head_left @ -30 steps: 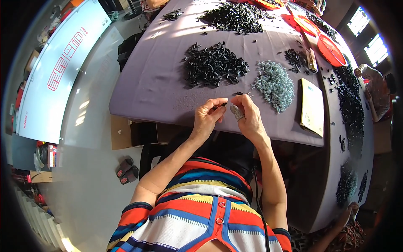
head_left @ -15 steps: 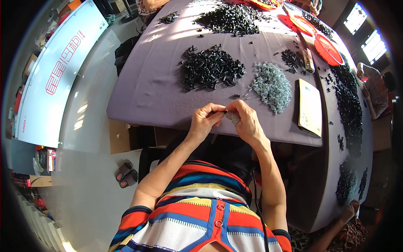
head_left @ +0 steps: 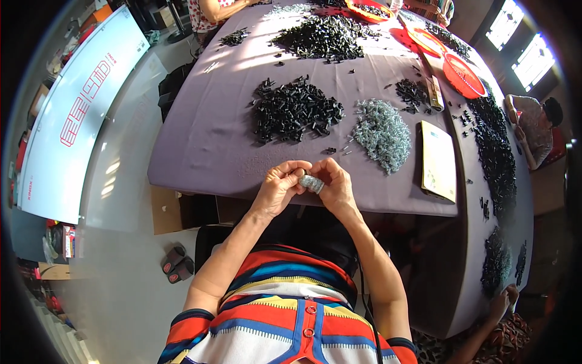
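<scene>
Heap of small black tubular plastic pcs (head_left: 297, 112) lay on mauve-grey cloth-covered tbl (head_left: 200, 136). Bare L hand (head_left: 274, 191), near side of heap, was closed, fingertips pinched on a small dark pc (head_left: 306, 172), mostly hidden. Bare R hand (head_left: 335, 189), also near side, had fingers bent, tips close to L's; couldn't tell if gripping. Pale grey wrap (head_left: 311, 184) sat round one R digit. Pile of small clear glassy pcs (head_left: 382, 134) lay just R of heap; flat pale-yellow rectangular booklet (head_left: 438, 161) farther R.

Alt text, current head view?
A person's left hand and right hand are close together at the near edge of a table, any held item unclear. Beyond lie a pile of black parts and, right of it, a translucent pile.
</scene>
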A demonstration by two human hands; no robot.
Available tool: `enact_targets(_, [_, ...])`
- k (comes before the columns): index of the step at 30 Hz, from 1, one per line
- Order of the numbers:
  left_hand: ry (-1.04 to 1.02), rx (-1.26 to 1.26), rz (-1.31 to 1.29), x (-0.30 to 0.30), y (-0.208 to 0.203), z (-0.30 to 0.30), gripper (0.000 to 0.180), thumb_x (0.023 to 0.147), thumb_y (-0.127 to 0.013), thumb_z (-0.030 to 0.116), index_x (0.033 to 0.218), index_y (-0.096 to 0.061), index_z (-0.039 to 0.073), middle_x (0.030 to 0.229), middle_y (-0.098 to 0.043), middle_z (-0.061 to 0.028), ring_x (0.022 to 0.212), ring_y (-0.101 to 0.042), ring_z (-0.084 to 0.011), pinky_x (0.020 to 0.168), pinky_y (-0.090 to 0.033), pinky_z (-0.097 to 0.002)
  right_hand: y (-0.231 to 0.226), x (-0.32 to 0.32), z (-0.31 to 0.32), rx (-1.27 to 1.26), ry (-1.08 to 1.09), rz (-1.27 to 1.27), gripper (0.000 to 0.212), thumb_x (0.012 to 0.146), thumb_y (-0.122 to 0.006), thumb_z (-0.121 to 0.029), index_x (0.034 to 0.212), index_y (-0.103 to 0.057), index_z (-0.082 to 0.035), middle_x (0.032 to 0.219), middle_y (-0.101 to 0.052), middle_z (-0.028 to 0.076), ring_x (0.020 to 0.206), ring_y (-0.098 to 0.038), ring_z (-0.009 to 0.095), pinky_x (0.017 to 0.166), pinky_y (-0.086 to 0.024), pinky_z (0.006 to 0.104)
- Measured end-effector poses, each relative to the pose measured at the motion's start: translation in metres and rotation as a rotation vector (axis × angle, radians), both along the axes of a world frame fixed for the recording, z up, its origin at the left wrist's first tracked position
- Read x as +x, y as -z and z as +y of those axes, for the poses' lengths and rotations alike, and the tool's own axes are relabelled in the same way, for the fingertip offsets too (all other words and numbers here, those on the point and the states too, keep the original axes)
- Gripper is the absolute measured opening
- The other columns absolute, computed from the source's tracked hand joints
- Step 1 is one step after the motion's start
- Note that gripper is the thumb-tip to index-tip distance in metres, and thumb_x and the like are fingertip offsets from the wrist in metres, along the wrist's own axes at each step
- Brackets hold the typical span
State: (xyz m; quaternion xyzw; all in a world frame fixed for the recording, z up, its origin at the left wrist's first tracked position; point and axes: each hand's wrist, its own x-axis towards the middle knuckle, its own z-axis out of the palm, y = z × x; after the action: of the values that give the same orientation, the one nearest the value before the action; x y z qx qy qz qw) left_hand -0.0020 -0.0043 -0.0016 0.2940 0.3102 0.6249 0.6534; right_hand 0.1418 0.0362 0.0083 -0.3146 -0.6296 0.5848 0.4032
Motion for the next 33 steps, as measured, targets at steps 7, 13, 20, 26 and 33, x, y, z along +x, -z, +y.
enact_targets(7, [0.001,-0.086,-0.107,-0.004,0.003,0.003,0.012,0.087,-0.058,0.010,0.097,-0.061,0.003,0.075,-0.057,-0.0006,0.061,-0.049,-0.0075,0.058,-0.042,-0.0219,-0.002,-0.002,-0.004,0.112,0.045,-0.083,0.018,0.076,-0.061,0.009,0.087,-0.051,-0.001,0.076,-0.064,0.007,0.071,-0.063,0.012,0.063,-0.049,0.0254])
enact_targets(13, [-0.036,-0.149,-0.164,-0.003,0.005,0.004,0.010,0.087,-0.059,0.012,0.093,-0.062,0.004,0.076,-0.058,-0.0012,0.061,-0.049,-0.0079,0.057,-0.042,-0.0231,0.000,0.000,-0.002,0.238,0.064,-0.158,0.019,0.075,-0.061,0.007,0.090,-0.053,-0.001,0.078,-0.064,0.012,0.073,-0.065,0.019,0.065,-0.050,0.0289])
enact_targets(20, [0.081,-0.179,-0.352,-0.018,0.004,0.005,0.012,0.087,-0.059,0.015,0.092,-0.063,0.005,0.077,-0.059,-0.0030,0.064,-0.051,-0.0106,0.056,-0.042,-0.0249,-0.007,0.023,0.020,0.597,0.361,-0.422,0.019,0.072,-0.060,0.002,0.089,-0.057,-0.004,0.082,-0.057,0.012,0.075,-0.057,0.032,0.066,-0.047,0.0370])
enact_targets(26, [0.107,-0.176,-0.417,-0.021,0.009,0.007,0.012,0.086,-0.061,0.017,0.091,-0.063,0.006,0.077,-0.059,-0.0025,0.064,-0.052,-0.0109,0.056,-0.042,-0.0259,-0.007,0.033,0.031,0.843,0.500,-0.653,0.033,0.064,-0.052,0.009,0.092,-0.061,-0.006,0.094,-0.058,0.009,0.089,-0.052,0.030,0.079,-0.044,0.0377])
enact_targets(33, [0.114,-0.167,-0.403,-0.018,0.009,0.006,0.014,0.085,-0.062,0.020,0.090,-0.063,0.007,0.079,-0.058,-0.0012,0.064,-0.050,-0.0101,0.056,-0.042,-0.0252,-0.004,0.022,0.035,0.951,0.451,-0.767,0.041,0.060,-0.054,0.007,0.098,-0.062,-0.005,0.104,-0.054,0.005,0.096,-0.047,0.027,0.082,-0.038,0.0377])
